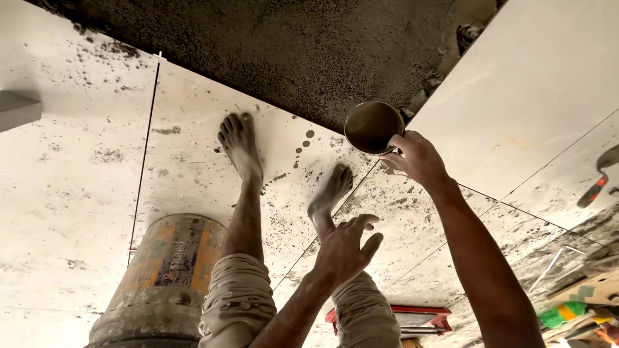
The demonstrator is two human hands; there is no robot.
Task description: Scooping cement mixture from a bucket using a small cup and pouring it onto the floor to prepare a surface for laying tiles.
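The right hand [416, 156], in the upper middle of the frame, grips the rim of a small round bowl [373, 125] over the gray mortar bed [277, 51]. The left hand [345, 248], lower middle, is spread and holds nothing, above 2 bare feet [240, 143] on white tiles [77, 193].

A small round bowl [373, 126] is being held by its rim in the right hand [418, 158], fingers curling over the near edge. It is dark and mud-coloured, smeared with wet grey mortar inside, and is tilting so its open mouth is facing the camera. It is hovering over the edge where the white tiles are meeting the dark mortar bed.
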